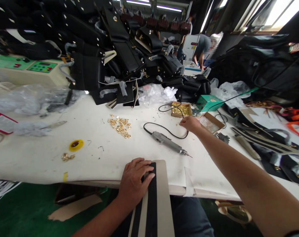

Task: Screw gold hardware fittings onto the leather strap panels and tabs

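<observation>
A beige panel with black stripes [161,194] lies over the table's front edge and down across my lap. My left hand [136,179] grips its upper left part, fingertips and thumb on a black stripe. Further out, my right hand [190,124] is pinched close to the tabletop, just in front of a small cardboard box of gold screws [181,109]. Whatever its fingertips hold is too small to make out. Between the hands rests a grey electric screwdriver [166,141], its bit pointing right and its black cord looping behind. Gold metal fittings [120,126] lie in a loose pile to the left.
Black bags [124,56] are heaped along the back. A yellow tape roll [76,145] and a few gold rings [67,157] lie at left. A green box [208,102] and an open carton [212,122] stand by my right forearm. Another person [203,49] bends over in the background.
</observation>
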`<action>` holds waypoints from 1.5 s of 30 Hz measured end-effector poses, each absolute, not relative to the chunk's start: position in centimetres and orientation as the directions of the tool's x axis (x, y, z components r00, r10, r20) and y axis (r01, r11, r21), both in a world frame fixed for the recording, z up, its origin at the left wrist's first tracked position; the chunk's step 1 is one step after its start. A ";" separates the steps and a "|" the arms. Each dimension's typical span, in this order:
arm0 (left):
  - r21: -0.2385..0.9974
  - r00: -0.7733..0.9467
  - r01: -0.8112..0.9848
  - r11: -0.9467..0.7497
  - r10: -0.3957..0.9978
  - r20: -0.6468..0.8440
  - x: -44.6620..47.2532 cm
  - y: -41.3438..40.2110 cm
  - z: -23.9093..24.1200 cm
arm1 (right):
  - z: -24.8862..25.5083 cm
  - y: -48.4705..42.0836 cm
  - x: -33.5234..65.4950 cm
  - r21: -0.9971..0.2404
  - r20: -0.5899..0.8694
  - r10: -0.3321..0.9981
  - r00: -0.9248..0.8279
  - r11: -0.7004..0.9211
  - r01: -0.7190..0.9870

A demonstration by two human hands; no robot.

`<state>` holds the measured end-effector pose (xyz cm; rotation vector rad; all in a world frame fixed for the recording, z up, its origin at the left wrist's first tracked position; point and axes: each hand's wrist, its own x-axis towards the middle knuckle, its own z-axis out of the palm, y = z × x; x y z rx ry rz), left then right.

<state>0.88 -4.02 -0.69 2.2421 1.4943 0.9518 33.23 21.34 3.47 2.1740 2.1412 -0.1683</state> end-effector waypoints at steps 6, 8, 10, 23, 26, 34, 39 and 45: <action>0.587 0.215 0.709 -0.392 0.912 0.350 1.2 -4.0 -0.4 | 3.8 21.4 31.9 0.089 -0.142 0.989 -0.026 0.039 0.995; 0.603 0.211 0.703 -0.378 0.920 0.331 1.3 -4.1 -0.1 | 3.6 21.0 31.4 0.122 -0.134 0.990 -0.030 0.046 0.991; 0.621 0.205 0.696 -0.362 0.928 0.311 1.4 -4.2 0.1 | 3.5 20.6 31.2 0.144 -0.126 0.992 -0.027 0.045 0.988; 0.640 0.204 0.703 -0.309 0.950 0.235 1.7 -4.3 0.4 | 4.0 19.7 31.6 0.083 -0.014 0.998 0.062 -0.061 0.995; 0.636 0.210 0.707 -0.310 0.950 0.231 1.7 -4.2 0.4 | 5.5 16.7 30.6 -0.103 0.082 0.996 0.043 -0.034 0.994; 0.611 0.258 0.715 -0.340 0.940 0.221 1.6 -4.3 0.4 | 5.3 0.2 23.2 -0.840 -0.075 0.948 -0.308 0.107 0.531; 0.596 0.266 0.719 -0.356 0.934 0.237 1.7 -4.4 0.3 | 2.8 -2.3 21.4 -0.779 -0.033 0.940 -0.340 0.189 0.598; 0.613 0.263 0.697 -0.371 0.928 0.262 1.6 -4.3 0.0 | 2.8 -2.2 20.9 -0.760 -0.039 0.951 -0.306 0.170 0.627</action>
